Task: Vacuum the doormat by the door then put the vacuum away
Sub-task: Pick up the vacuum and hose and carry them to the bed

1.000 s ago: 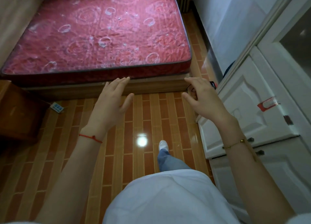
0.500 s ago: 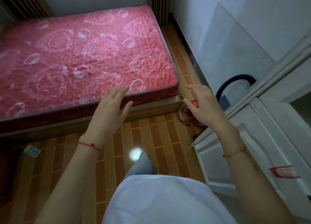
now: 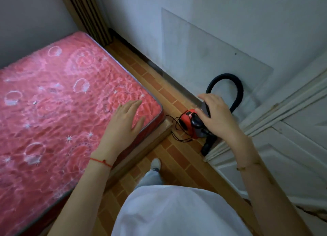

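Hard to see much of the vacuum (image 3: 190,125) from here, since the right hand (image 3: 216,116) is up in front of it and covers most of the top. No doormat anywhere in sight either. What shows is a small red body with a dark round part on its side and a grey section just under the hand. It sits on the brick-pattern floor (image 3: 177,157) in the corner between the wall and the white door (image 3: 290,147), just off the foot of the bed. A black hose (image 3: 235,87) loops up behind it against the wall, and its lower end is cut off by the hand. A thin black cord (image 3: 174,129) lies tangled on the floor beside it, and a dark nozzle piece (image 3: 208,143) pokes out below.

The right hand's fingers are loosely spread and bent, not gripping anything. The left hand (image 3: 125,122) hangs open and flat-fingered over the corner of the pink mattress (image 3: 53,94); can't tell if it's touching.
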